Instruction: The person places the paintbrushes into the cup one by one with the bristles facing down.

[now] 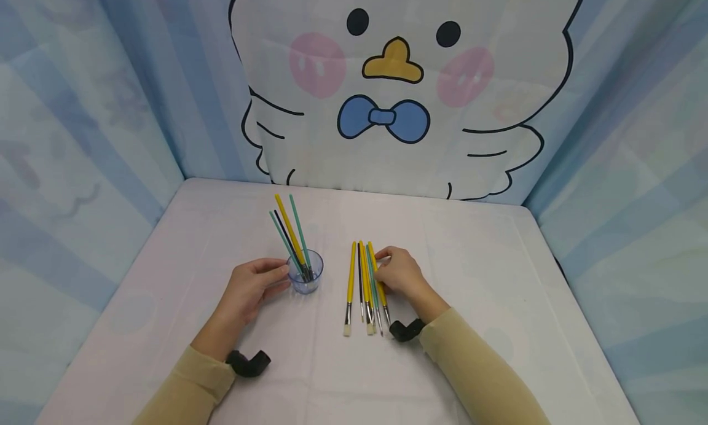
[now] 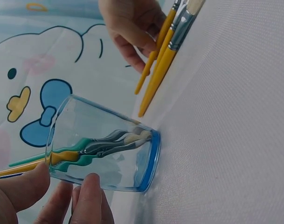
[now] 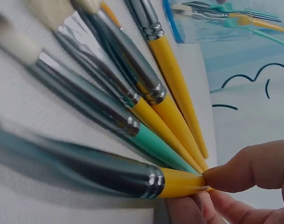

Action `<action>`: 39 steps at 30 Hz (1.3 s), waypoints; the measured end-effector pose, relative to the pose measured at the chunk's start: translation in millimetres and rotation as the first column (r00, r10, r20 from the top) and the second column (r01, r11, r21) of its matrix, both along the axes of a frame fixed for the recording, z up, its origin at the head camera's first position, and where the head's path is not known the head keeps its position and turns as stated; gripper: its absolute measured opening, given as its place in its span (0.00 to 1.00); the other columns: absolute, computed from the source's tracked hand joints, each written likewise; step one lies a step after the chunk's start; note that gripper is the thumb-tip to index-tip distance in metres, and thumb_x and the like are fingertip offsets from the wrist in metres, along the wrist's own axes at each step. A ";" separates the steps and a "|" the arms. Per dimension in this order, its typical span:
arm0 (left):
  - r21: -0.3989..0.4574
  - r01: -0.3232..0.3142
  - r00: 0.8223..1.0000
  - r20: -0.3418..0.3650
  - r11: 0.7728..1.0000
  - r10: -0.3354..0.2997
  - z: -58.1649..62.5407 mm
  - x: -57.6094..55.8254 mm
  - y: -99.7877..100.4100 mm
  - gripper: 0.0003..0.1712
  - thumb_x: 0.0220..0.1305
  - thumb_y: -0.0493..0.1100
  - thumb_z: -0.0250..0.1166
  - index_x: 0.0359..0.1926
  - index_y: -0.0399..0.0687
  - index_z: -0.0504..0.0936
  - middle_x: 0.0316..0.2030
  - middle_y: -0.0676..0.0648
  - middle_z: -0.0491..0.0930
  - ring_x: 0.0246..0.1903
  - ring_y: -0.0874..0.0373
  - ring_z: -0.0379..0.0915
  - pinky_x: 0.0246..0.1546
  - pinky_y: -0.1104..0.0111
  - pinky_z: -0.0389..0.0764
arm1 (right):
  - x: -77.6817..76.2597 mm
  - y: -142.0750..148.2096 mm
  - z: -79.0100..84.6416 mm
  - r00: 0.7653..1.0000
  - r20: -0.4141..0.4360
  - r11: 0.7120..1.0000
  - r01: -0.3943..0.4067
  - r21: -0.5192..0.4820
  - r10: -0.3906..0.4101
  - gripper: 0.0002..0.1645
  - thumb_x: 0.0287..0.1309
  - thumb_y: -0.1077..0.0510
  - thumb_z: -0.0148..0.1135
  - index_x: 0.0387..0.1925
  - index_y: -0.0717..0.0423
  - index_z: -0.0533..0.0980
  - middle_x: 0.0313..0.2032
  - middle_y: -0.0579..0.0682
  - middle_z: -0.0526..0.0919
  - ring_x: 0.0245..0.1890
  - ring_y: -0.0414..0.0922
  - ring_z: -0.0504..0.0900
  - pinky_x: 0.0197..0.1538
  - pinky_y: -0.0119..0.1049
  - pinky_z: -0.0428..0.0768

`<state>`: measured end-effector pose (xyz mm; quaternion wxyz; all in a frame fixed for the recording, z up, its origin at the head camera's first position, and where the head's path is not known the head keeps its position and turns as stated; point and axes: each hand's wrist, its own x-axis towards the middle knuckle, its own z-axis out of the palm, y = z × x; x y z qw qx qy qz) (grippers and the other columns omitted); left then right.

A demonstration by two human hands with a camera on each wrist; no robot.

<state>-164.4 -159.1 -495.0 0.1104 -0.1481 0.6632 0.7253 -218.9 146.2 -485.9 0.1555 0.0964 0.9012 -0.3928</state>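
A clear bluish cup (image 1: pixel 305 282) stands upright on the table with several paintbrushes (image 1: pixel 295 237) in it, bristles down, their yellow, green and dark handles leaning left. My left hand (image 1: pixel 255 290) holds the cup from its left side; in the left wrist view the thumb (image 2: pixel 32 186) lies by the rim and the fingers (image 2: pixel 88 198) touch the wall. Right of the cup, several more paintbrushes (image 1: pixel 365 284) lie in a row, bristles toward me. My right hand (image 1: pixel 402 271) pinches the handle of the rightmost yellow paintbrush (image 3: pixel 183 183) between thumb and fingers.
A pale cloth covers the table (image 1: pixel 470 363). Behind it hangs a curtain (image 1: pixel 387 167) with a cartoon bird, and striped blue curtains (image 1: pixel 66 167) close in both sides. Each wrist carries a black mount (image 1: pixel 249 363).
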 end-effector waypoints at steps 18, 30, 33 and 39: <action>0.027 -0.003 1.000 0.002 1.000 0.003 1.2 1.4 0.0 0.23 0.72 0.35 0.71 0.64 0.28 0.81 0.49 0.46 0.84 0.45 0.61 0.86 0.52 0.70 0.92 | -4.1 -6.7 14.3 0.996 -0.063 0.897 0.034 -0.442 -0.068 0.32 0.63 0.70 0.69 0.66 0.51 0.75 0.40 0.51 0.79 0.34 0.45 0.81 0.32 0.33 0.91; 0.026 0.003 1.000 -0.006 1.000 -0.003 1.3 2.2 -0.6 0.24 0.73 0.36 0.71 0.65 0.28 0.80 0.49 0.46 0.84 0.44 0.62 0.87 0.52 0.72 0.92 | -6.1 -28.8 41.9 0.969 -0.211 0.785 -0.030 -0.619 -0.129 0.31 0.64 0.71 0.68 0.65 0.51 0.75 0.41 0.51 0.78 0.36 0.46 0.86 0.37 0.39 0.95; 0.028 0.004 1.000 -0.005 1.000 -0.004 1.4 2.0 -0.7 0.24 0.73 0.36 0.71 0.65 0.27 0.80 0.49 0.46 0.84 0.44 0.62 0.87 0.52 0.72 0.92 | -8.3 -35.3 46.8 0.961 -0.234 0.754 -0.043 -0.655 -0.149 0.30 0.64 0.71 0.68 0.65 0.51 0.74 0.41 0.51 0.79 0.34 0.46 0.87 0.38 0.39 0.95; 0.031 0.000 1.000 -0.003 1.000 0.000 1.9 1.9 -0.5 0.24 0.73 0.35 0.70 0.65 0.27 0.80 0.49 0.46 0.84 0.45 0.61 0.87 0.52 0.71 0.92 | -14.5 -47.9 53.3 0.943 -0.259 0.692 -0.045 -0.720 -0.208 0.30 0.66 0.71 0.67 0.65 0.51 0.74 0.41 0.50 0.78 0.32 0.44 0.87 0.39 0.39 0.96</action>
